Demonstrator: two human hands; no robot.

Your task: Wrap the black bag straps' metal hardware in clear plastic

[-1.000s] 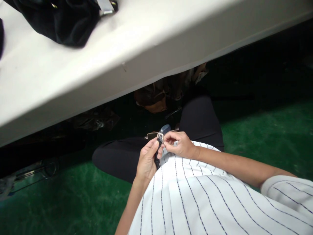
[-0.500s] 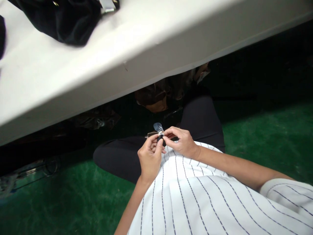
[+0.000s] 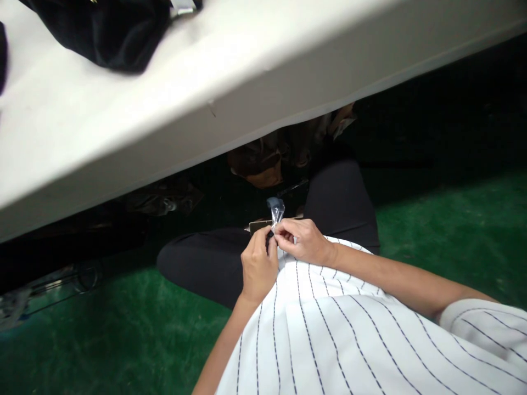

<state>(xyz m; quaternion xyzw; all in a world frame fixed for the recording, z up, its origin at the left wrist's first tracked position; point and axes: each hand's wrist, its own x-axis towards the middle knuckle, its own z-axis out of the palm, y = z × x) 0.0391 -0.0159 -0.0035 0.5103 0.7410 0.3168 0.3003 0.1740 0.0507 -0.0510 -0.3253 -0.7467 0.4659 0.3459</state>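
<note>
Clear plastic film [image 3: 279, 213] covers part of a small wrapped piece [image 3: 274, 203], blue-grey at its far end, which is held low over the wearer's lap, below the level of the worktop [image 3: 173, 120]. The film narrows toward the fingers, and a dark portion of the piece shows between them; its full shape is hidden by the hands.

Left hand [image 3: 259, 260]: back uppermost, thumb and forefinger clamped on the near, dark portion of the piece. Right hand [image 3: 303, 240]: thumb and forefinger brought together in a pinch at the narrowed film, the fingertips just beside those of the left. Whether the two hands touch cannot be told.

Just beyond the hands lies a flat dark panel [image 3: 258, 225] with a pale edge, partly covered by them; what supports it cannot be determined.

The person is seated, in a white shirt [image 3: 313, 329] with dark broken stripes and dark trousers [image 3: 197, 263], knees apart.

On the worktop, at the upper left, rests a black soft article [image 3: 111, 38], with a whitish strip [image 3: 182, 6] at its right side. A second dark article [image 3: 2, 57] is cut off by the left edge of the view.

Beneath the worktop, in shadow, are brown crumpled items [image 3: 263, 176], not identifiable. The floor [image 3: 444, 219] is green.
</note>
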